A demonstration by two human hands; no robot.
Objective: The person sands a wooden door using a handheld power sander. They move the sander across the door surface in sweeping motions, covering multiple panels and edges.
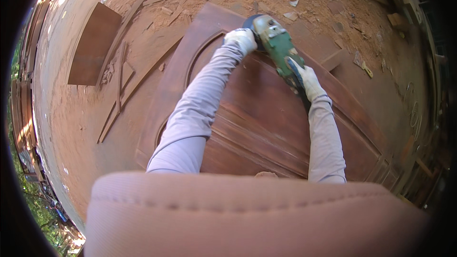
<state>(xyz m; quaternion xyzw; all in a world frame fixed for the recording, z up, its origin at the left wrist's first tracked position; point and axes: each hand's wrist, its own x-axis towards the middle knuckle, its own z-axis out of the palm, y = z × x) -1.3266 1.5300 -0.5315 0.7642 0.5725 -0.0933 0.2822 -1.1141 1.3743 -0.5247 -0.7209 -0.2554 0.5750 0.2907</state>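
Observation:
A green angle grinder (pixel 280 47) with a silver gear head lies slantwise over the far part of a reddish-brown panelled wooden door (pixel 259 97). My left hand (pixel 242 40), in a white glove, is closed at the front of the tool, next to its gear head; the part it grips is mostly hidden. With a white glove marked in blue, my right hand (pixel 308 81) wraps round the rear of the body. The grinder's dark round front is against or just above the door's far edge; which of the two I cannot tell.
On the left stands a brown board (pixel 95 45), with thin wooden strips (pixel 121 85) nearer the door. Sawdust and scraps (pixel 328 12) cover the far ground. A yellow-handled tool (pixel 367 70) and coiled cable (pixel 414 114) lie at right. A pinkish-brown brim (pixel 247 209) hides the near area.

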